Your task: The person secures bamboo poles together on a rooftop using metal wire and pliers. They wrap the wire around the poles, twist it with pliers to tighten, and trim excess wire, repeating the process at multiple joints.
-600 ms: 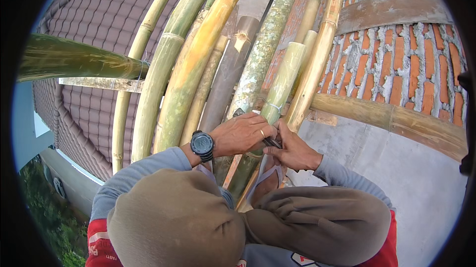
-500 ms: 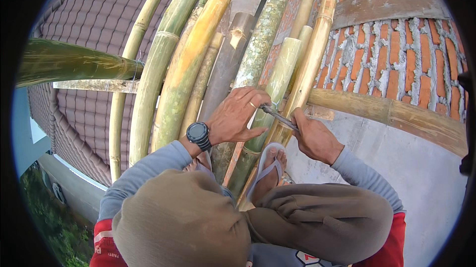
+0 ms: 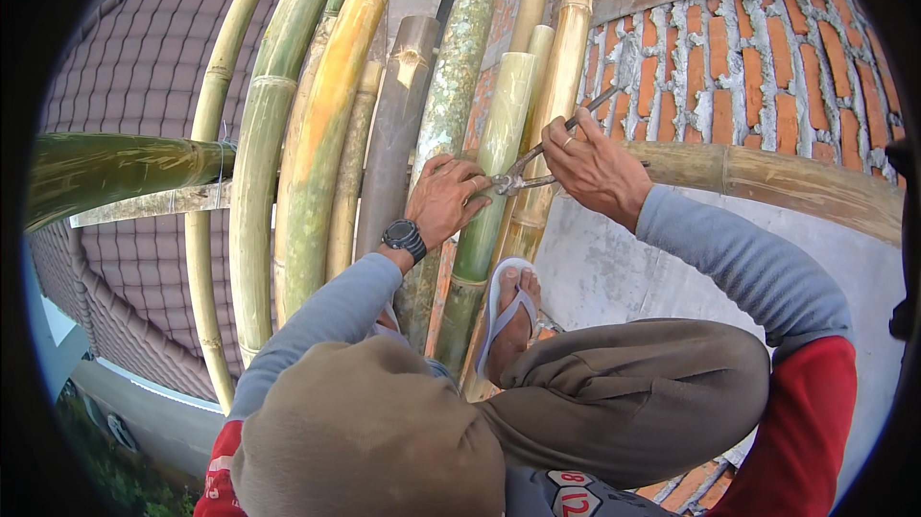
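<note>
My right hand (image 3: 600, 170) is closed around the handles of a pair of pincers (image 3: 531, 172), which are spread apart. The jaws of the pincers lie over a cut green bamboo pole (image 3: 506, 124). My left hand (image 3: 447, 199), with a dark watch on its wrist, rests against that pole just left of the jaws. Its fingers are curled with thumb and forefinger close together beside the tool. What they pinch, if anything, is too small to make out.
Several bamboo poles (image 3: 264, 143) run lengthwise, and a thick green one (image 3: 125, 172) crosses at the left. A tiled roof (image 3: 125, 76) slopes below. At right are a brick wall (image 3: 758, 66), a horizontal bamboo (image 3: 796, 181) and a grey surface (image 3: 662, 272). My sandalled foot (image 3: 508, 325) stands by the poles.
My right hand has moved up and away from me, and the pincer handles have spread apart. My left hand stays by the jaws, its fingers more curled. The view has shifted slightly.
</note>
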The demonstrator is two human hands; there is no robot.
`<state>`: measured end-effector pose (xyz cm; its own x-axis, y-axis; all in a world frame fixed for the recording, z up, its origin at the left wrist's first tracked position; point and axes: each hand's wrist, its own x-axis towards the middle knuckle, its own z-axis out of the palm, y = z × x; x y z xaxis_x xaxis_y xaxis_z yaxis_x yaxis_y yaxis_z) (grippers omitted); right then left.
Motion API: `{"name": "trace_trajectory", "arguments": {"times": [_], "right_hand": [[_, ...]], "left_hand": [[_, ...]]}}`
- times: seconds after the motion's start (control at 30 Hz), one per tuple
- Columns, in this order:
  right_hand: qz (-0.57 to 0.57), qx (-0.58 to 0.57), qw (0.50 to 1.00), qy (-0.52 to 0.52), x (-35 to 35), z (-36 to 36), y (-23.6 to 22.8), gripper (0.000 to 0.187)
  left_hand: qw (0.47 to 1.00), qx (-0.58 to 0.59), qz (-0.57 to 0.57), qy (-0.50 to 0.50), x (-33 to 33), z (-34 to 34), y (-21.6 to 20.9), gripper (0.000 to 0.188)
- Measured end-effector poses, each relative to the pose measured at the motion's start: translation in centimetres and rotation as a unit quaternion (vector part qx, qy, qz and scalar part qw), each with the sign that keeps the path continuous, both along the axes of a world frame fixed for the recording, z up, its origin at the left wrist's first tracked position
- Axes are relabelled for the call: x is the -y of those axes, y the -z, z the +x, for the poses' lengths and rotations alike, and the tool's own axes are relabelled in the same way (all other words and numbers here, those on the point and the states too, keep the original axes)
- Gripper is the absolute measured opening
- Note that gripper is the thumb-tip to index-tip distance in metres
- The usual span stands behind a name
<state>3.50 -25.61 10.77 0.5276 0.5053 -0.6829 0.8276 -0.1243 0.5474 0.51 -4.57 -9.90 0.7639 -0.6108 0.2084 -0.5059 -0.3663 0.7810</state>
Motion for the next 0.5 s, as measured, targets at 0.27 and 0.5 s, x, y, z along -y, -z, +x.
{"name": "trace_trajectory", "arguments": {"times": [0.27, 0.5], "right_hand": [[-0.069, 0.029, 0.993, -0.088, 0.4, 0.2, 1.5, 0.049], [-0.033, 0.039, 0.993, -0.104, 0.5, -1.3, 2.2, 0.063]], "left_hand": [[1.000, -0.018, 0.002, 0.011, -0.2, 0.1, -0.2, 0.030], [1.000, -0.005, 0.003, 0.004, -0.3, 0.2, -0.4, 0.028]]}}
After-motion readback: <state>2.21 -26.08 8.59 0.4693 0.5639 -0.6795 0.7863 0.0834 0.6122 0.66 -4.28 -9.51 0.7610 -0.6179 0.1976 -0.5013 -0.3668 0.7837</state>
